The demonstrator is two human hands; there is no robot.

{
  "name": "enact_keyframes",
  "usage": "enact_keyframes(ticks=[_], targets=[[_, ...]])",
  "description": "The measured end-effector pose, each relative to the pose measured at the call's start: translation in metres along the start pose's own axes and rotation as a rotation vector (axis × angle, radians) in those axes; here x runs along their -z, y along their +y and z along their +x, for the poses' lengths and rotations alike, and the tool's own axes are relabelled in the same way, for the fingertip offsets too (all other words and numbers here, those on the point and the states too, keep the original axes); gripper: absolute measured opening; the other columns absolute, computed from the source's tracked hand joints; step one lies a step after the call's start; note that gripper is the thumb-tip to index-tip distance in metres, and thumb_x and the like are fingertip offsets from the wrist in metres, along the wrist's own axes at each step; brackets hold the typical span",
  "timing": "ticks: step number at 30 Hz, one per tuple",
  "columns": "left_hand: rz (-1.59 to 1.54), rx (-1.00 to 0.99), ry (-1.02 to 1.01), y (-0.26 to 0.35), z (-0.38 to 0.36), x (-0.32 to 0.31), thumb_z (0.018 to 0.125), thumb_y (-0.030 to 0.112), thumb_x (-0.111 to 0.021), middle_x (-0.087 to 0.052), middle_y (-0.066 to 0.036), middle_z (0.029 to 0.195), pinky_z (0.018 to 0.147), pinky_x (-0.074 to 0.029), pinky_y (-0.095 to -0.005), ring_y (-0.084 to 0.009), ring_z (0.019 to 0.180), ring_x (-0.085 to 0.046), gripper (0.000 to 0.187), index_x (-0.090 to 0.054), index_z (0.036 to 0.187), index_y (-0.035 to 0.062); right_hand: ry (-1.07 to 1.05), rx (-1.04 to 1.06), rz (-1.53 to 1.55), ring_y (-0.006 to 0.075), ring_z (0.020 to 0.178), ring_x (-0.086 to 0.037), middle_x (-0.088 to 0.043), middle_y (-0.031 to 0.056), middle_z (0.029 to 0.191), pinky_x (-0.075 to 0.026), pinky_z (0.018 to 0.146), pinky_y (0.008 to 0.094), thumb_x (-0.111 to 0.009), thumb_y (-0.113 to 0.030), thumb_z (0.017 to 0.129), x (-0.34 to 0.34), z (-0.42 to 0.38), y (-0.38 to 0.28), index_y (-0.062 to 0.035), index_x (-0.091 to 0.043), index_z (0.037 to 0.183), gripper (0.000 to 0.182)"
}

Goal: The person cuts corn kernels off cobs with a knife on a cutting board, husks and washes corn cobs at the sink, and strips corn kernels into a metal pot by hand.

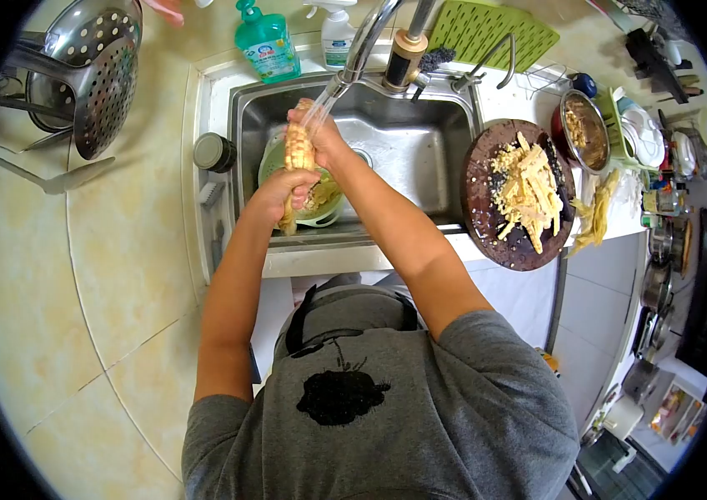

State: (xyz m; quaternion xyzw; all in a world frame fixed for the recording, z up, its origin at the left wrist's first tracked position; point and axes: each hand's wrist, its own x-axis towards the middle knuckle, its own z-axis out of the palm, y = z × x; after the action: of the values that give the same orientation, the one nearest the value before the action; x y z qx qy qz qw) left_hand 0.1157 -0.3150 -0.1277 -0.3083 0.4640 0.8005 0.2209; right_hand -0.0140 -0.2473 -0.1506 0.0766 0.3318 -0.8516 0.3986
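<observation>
My right hand (pixel 320 133) is closed around the upper part of a yellow ear of corn (pixel 298 152), under the running water. Lower down, my left hand (pixel 285 190) wraps round the same ear, whose end sticks out below the fist. The corn is upright in the view, over the left side of the steel sink (pixel 420 133). Beneath it sits a pale green bowl or basket (pixel 320 220), partly hidden by my hands, with yellowish bits inside. The chrome tap (pixel 367 42) pours water from above onto the corn and my right hand.
A round dark chopping board (pixel 487 231) with pale yellow strips and crumbs stands right of the sink, beside a metal bowl (pixel 587 158). Behind the sink are a green soap bottle (pixel 266 46) and a spray bottle (pixel 337 37). A lidded jar (pixel 214 152) stands left.
</observation>
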Motion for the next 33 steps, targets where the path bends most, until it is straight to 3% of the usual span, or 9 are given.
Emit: enact_keyframes(ticks=[6, 9, 13, 15, 18, 22, 24, 27, 33], targets=[[0.944, -0.370, 0.583, -0.027, 0.013, 0.007, 0.067, 0.020, -0.075, -0.062, -0.004, 0.063, 0.056, -0.049, -0.0362, -0.0205, 0.059, -0.062, 0.028, -0.068, 0.086, 0.0001, 0.259, 0.104, -0.175, 0.0203, 0.062, -0.061, -0.056, 0.0056, 0.070, -0.052, 0.053, 0.0374, -0.073, -0.010, 0.083, 0.015, 0.008, 0.009, -0.0044, -0.057, 0.088, 0.017], [1.133, -0.471, 0.553, -0.028, 0.009, 0.005, 0.071, 0.015, -0.073, -0.068, -0.008, 0.078, 0.064, -0.053, -0.0407, -0.0242, 0.067, -0.067, 0.033, -0.067, 0.099, -0.0007, 0.198, 0.061, -0.120, 0.0200, 0.064, -0.061, -0.057, 0.0056, 0.072, -0.053, 0.056, 0.0367, -0.068, -0.018, 0.089, 0.012, -0.001, -0.003, -0.0050, -0.057, 0.091, 0.017], [0.129, -0.305, 0.083, -0.019, 0.011, 0.003, 0.078, 0.009, -0.069, -0.066, -0.007, 0.088, 0.060, -0.053, -0.0351, -0.0206, 0.066, -0.065, 0.033, -0.061, 0.108, 0.0013, 0.045, 0.080, 0.029, 0.0214, 0.074, -0.062, -0.058, 0.0084, 0.086, -0.053, 0.061, 0.0356, -0.064, -0.025, 0.092, 0.017, 0.000, -0.006, -0.0044, -0.055, 0.101, 0.024], [-0.003, -0.089, -0.023, -0.002, 0.006, 0.011, 0.080, 0.006, -0.068, -0.065, -0.006, 0.090, 0.059, -0.052, -0.0315, -0.0184, 0.066, -0.063, 0.032, -0.058, 0.110, 0.0016, -0.010, 0.060, 0.095, 0.0224, 0.079, -0.062, -0.058, 0.0099, 0.095, -0.053, 0.063, 0.0356, -0.065, -0.026, 0.091, 0.012, -0.002, -0.010, -0.0036, -0.052, 0.111, 0.033], [0.128, -0.208, 0.072, 0.002, 0.007, 0.003, 0.080, 0.008, -0.069, -0.062, -0.005, 0.082, 0.056, -0.050, -0.0273, -0.0142, 0.067, -0.062, 0.028, -0.058, 0.105, 0.0002, 0.111, 0.315, -0.443, 0.0310, 0.093, -0.061, -0.055, 0.0168, 0.114, -0.053, 0.079, 0.0414, -0.074, -0.031, 0.082, -0.008, -0.014, -0.006, 0.0000, -0.037, 0.135, 0.071], [0.529, -0.463, 0.543, 0.004, 0.026, -0.011, 0.081, 0.013, -0.068, -0.066, -0.016, 0.086, 0.059, -0.051, -0.0397, -0.0280, 0.072, -0.067, 0.031, -0.055, 0.105, -0.0028, 0.210, 0.791, -1.179, 0.0389, 0.119, -0.048, -0.043, 0.0279, 0.139, -0.033, 0.109, 0.0445, -0.083, -0.024, 0.064, 0.002, -0.013, 0.033, 0.0062, -0.009, 0.150, 0.118], [0.979, -0.745, 0.783, -0.004, 0.025, -0.015, 0.081, 0.015, -0.066, -0.066, -0.024, 0.089, 0.064, -0.051, -0.0466, -0.0374, 0.075, -0.067, 0.033, -0.053, 0.105, -0.0037, 0.222, 0.624, -1.191, 0.0350, 0.111, -0.054, -0.049, 0.0255, 0.132, -0.042, 0.101, 0.0437, -0.081, -0.021, 0.067, 0.007, -0.007, 0.023, 0.0062, -0.022, 0.145, 0.102], [1.097, -0.569, 0.837, -0.006, 0.005, -0.032, 0.078, 0.017, -0.067, -0.064, -0.031, 0.091, 0.072, -0.049, -0.0506, -0.0463, 0.082, -0.063, 0.038, -0.050, 0.104, -0.0042, 0.282, 0.391, -0.932, 0.0285, 0.095, -0.061, -0.058, 0.0195, 0.114, -0.051, 0.082, 0.0407, -0.077, -0.016, 0.073, 0.008, 0.006, 0.015, 0.0041, -0.043, 0.129, 0.069], [0.964, -0.659, 0.718, -0.006, -0.008, -0.032, 0.074, 0.014, -0.070, -0.067, -0.023, 0.084, 0.070, -0.051, -0.0458, -0.0403, 0.078, -0.066, 0.034, -0.051, 0.097, -0.0020, 0.160, 0.003, -0.090, 0.0212, 0.076, -0.062, -0.061, 0.0093, 0.082, -0.053, 0.062, 0.0358, -0.064, -0.010, 0.086, 0.020, 0.018, -0.008, -0.0035, -0.059, 0.095, 0.012]])
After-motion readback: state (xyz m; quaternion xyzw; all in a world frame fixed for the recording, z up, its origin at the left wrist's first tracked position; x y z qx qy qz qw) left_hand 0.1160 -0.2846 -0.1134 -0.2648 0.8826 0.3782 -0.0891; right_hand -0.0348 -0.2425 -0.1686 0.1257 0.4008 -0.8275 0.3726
